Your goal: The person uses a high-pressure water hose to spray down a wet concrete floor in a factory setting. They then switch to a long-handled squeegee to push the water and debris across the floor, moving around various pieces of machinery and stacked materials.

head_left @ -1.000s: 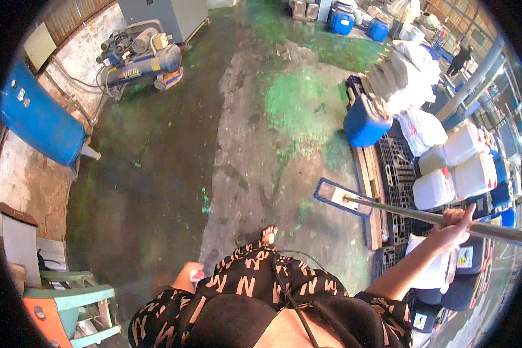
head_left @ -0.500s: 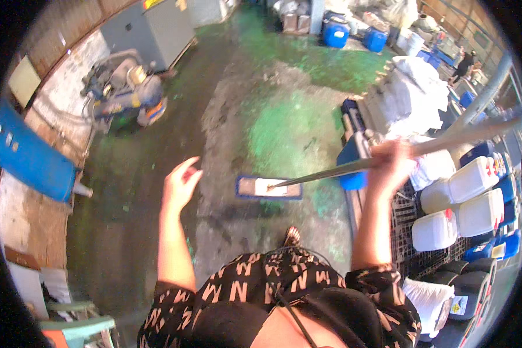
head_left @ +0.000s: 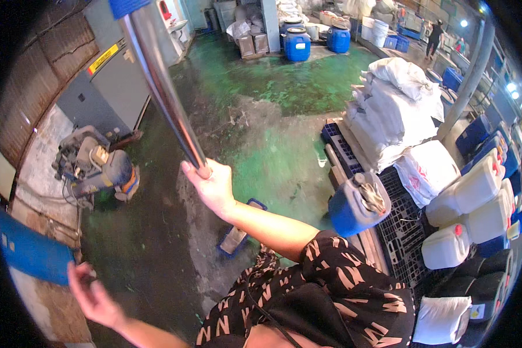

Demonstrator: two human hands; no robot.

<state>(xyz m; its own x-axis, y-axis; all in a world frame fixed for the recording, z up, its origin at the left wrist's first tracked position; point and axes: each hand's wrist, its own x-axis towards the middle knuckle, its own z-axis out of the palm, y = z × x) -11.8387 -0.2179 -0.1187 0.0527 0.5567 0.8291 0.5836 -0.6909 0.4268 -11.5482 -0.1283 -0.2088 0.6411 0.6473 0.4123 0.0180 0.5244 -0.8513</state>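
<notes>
The right hand (head_left: pixel 211 184) is curled around a shiny metal pole (head_left: pixel 163 93), fingers wrapped over it near its lower visible end, so the stretch of pole below the grip is hidden behind the hand and wrist. The pole slants up and to the left toward the top edge, where a blue cap or grip is cut off by the rim. Below the forearm, on the wet floor (head_left: pixel 272 93) of worn green paint, lies a flat blue-framed mop head (head_left: pixel 238 235); the arm covers part of it, and whether it joins the pole cannot be made out. The left hand (head_left: pixel 93 296) hangs low at the left, empty, fingers loosely spread and slightly bent, touching nothing, its edges blurred. Beside it a blue drum (head_left: pixel 26 249) is partly lost in the dark rim. A grey and blue machine (head_left: pixel 95 168) stands by the wall. To the right, a blue jerrycan (head_left: pixel 356 206) sits at the edge of a black pallet (head_left: pixel 403 223), with white jerrycans (head_left: pixel 475 203) and stacked white sacks (head_left: pixel 400 110) behind. A distant person (head_left: pixel 435 36) is too small to describe.
</notes>
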